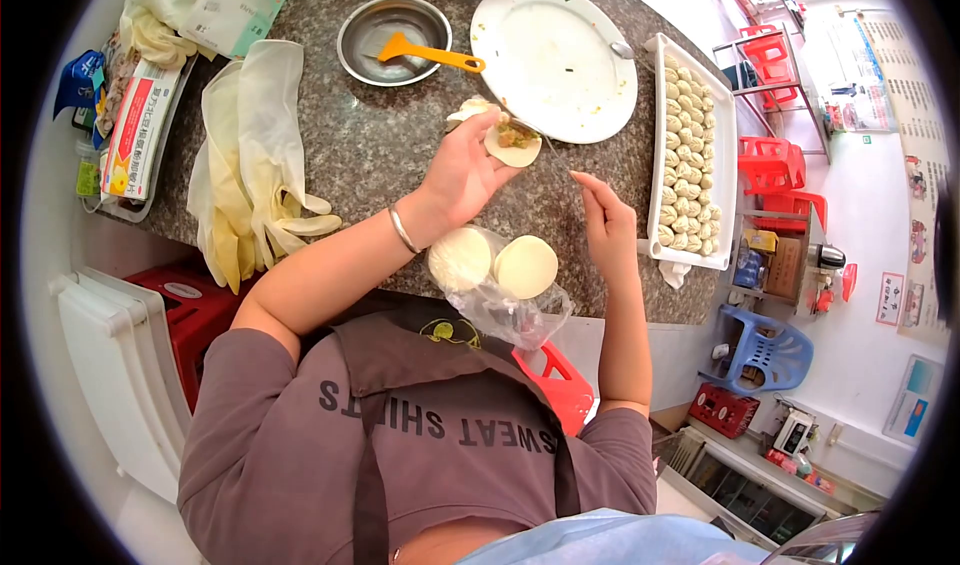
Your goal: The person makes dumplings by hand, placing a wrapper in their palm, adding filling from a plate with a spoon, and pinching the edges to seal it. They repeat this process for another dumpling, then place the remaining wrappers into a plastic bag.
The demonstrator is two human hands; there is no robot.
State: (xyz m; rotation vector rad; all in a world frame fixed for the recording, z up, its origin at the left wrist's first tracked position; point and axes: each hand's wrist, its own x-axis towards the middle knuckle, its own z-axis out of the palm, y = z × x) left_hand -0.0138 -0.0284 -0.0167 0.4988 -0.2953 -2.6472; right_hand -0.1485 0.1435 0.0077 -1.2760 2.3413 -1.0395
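Note:
My left hand [460, 180], with a bangle at the wrist, holds a round dumpling wrapper [513, 155] with greenish-brown filling [511, 134] on it. Another folded pale wrapper [467, 113] shows by its fingertips. Fingers closed, my right hand [608, 227] is to the right of the filled wrapper. A thin metal tool [545, 136] runs from the filling towards it; its handle end is hard to make out. Between my forearms, two piles of round wrappers, the left pile [460, 258] and the right pile [526, 267], lie on a clear plastic bag [510, 310].
A white plate [555, 65] with food scraps and a spoon [622, 50] stands ahead. Beside it, a metal bowl [360, 27] holds an orange scraper [430, 55]. A white tray [728, 145] of shaped dumplings [687, 155] sits right; gloves [255, 155] lie left.

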